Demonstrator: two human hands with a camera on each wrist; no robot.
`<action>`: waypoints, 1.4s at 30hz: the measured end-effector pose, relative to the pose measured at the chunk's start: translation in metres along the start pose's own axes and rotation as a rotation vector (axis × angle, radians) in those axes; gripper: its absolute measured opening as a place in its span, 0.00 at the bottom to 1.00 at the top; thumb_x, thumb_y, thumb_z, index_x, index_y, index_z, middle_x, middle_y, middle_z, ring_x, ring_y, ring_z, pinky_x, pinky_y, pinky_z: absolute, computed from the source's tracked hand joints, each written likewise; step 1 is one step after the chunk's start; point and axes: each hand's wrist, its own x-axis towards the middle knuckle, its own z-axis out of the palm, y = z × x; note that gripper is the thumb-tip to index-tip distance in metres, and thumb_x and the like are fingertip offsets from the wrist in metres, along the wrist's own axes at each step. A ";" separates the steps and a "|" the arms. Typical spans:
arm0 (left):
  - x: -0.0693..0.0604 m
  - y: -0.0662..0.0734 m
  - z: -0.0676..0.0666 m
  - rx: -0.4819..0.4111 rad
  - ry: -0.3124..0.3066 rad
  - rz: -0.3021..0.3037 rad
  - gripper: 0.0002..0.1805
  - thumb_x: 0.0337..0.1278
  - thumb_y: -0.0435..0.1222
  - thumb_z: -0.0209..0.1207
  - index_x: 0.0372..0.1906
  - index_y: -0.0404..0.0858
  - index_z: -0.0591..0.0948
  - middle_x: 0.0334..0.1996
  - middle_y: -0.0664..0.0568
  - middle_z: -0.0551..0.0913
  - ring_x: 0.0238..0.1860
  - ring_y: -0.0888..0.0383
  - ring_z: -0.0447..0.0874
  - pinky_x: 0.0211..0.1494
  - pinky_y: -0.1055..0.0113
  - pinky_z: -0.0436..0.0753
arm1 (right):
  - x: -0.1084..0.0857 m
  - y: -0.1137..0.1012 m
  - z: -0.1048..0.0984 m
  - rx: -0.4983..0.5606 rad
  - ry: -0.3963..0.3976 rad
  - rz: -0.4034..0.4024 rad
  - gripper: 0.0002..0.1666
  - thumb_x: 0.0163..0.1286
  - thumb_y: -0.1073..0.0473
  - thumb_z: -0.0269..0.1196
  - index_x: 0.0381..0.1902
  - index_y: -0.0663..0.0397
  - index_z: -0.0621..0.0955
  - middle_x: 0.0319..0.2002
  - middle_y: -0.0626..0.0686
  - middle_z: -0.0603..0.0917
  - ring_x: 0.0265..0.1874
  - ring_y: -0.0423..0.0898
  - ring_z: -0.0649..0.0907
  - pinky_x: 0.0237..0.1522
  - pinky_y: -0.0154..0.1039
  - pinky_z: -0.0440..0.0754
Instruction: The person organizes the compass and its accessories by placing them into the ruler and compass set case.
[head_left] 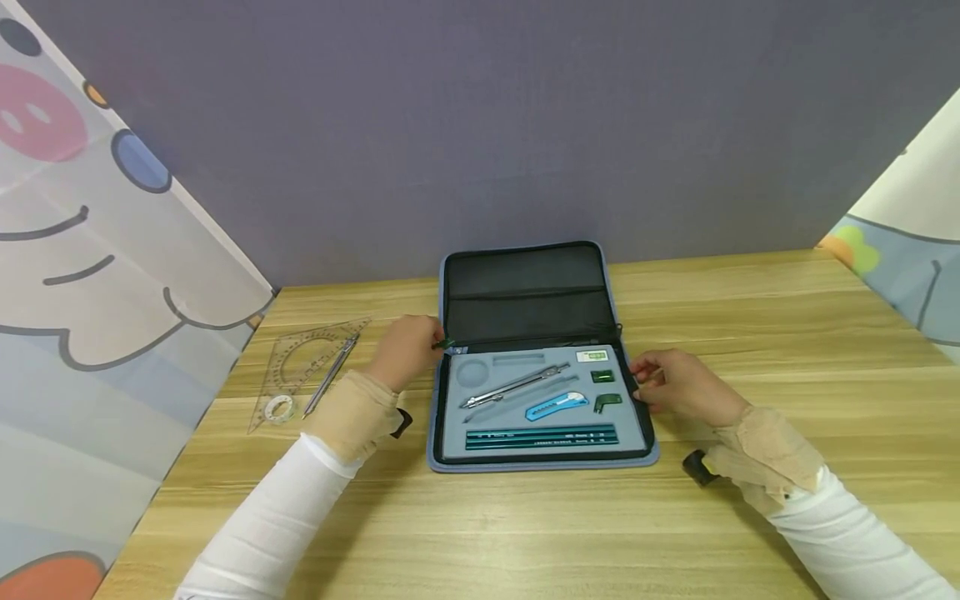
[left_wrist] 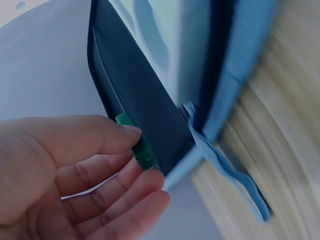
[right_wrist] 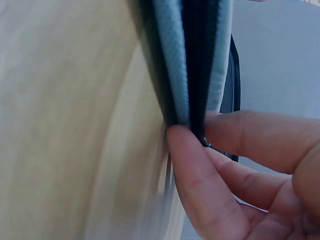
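A zippered case (head_left: 543,466) lies unfolded on the table, its dark lid tilted up at the back. Its grey tray (head_left: 450,417) holds a silver compass (head_left: 517,386), a blue cutter (head_left: 557,406), green pencils (head_left: 540,437), an eraser (head_left: 592,356) and small green pieces. At the case's left hinge corner, my left hand (head_left: 408,346) pinches a small green object (left_wrist: 144,154) between thumb and fingers, beside a blue strap (left_wrist: 225,167). My right hand (head_left: 682,385) grips the case's right edge (right_wrist: 172,65) between thumb and fingers.
On the left of the table lie a clear set square (head_left: 288,362), a white tape roll (head_left: 279,408) and a silver pen-like tool (head_left: 330,377). A grey panel (head_left: 525,125) stands behind the table, with printed cloth at both sides.
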 end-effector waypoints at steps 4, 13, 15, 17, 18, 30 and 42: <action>0.003 0.014 0.005 0.019 -0.007 0.030 0.06 0.49 0.28 0.62 0.35 0.32 0.83 0.33 0.43 0.85 0.33 0.51 0.82 0.39 0.58 0.80 | -0.001 0.000 -0.001 -0.004 0.002 0.002 0.20 0.57 0.71 0.61 0.47 0.78 0.73 0.40 0.65 0.78 0.35 0.49 0.81 0.30 0.35 0.83; 0.011 0.041 0.016 -0.008 -0.062 0.078 0.06 0.53 0.29 0.62 0.38 0.34 0.83 0.37 0.46 0.85 0.33 0.55 0.82 0.38 0.63 0.81 | -0.001 0.002 -0.001 -0.006 0.001 0.006 0.20 0.57 0.71 0.61 0.47 0.79 0.73 0.40 0.65 0.78 0.35 0.48 0.81 0.29 0.35 0.83; 0.012 0.046 0.018 -0.011 -0.071 0.078 0.06 0.53 0.29 0.63 0.37 0.34 0.83 0.36 0.46 0.85 0.31 0.56 0.82 0.36 0.63 0.80 | -0.001 0.002 -0.001 -0.002 0.000 0.001 0.20 0.57 0.71 0.61 0.47 0.79 0.73 0.39 0.65 0.78 0.35 0.48 0.81 0.29 0.35 0.82; 0.014 0.049 0.020 -0.007 -0.081 0.084 0.06 0.53 0.30 0.64 0.37 0.34 0.83 0.37 0.46 0.85 0.32 0.55 0.83 0.37 0.63 0.81 | -0.001 0.002 -0.001 0.000 0.000 -0.007 0.20 0.57 0.71 0.61 0.47 0.79 0.73 0.39 0.64 0.78 0.35 0.48 0.81 0.29 0.35 0.82; 0.015 0.051 0.021 -0.001 -0.091 0.082 0.06 0.53 0.30 0.64 0.38 0.35 0.83 0.37 0.46 0.85 0.33 0.55 0.83 0.38 0.62 0.81 | -0.001 0.002 -0.001 0.004 0.000 -0.007 0.20 0.57 0.71 0.61 0.47 0.79 0.73 0.39 0.64 0.78 0.35 0.48 0.80 0.29 0.35 0.82; 0.021 0.056 0.031 -0.029 -0.122 0.089 0.09 0.54 0.31 0.64 0.41 0.35 0.84 0.41 0.47 0.85 0.38 0.53 0.83 0.42 0.62 0.81 | 0.000 0.000 0.000 -0.002 0.005 0.003 0.20 0.57 0.71 0.61 0.47 0.79 0.73 0.40 0.64 0.78 0.35 0.48 0.80 0.29 0.35 0.82; 0.024 0.054 0.033 -0.053 -0.117 0.104 0.08 0.54 0.29 0.63 0.40 0.35 0.85 0.40 0.47 0.85 0.39 0.53 0.83 0.43 0.62 0.81 | 0.000 -0.001 0.000 -0.013 0.006 0.007 0.20 0.57 0.71 0.61 0.47 0.78 0.73 0.40 0.64 0.78 0.35 0.48 0.80 0.30 0.34 0.82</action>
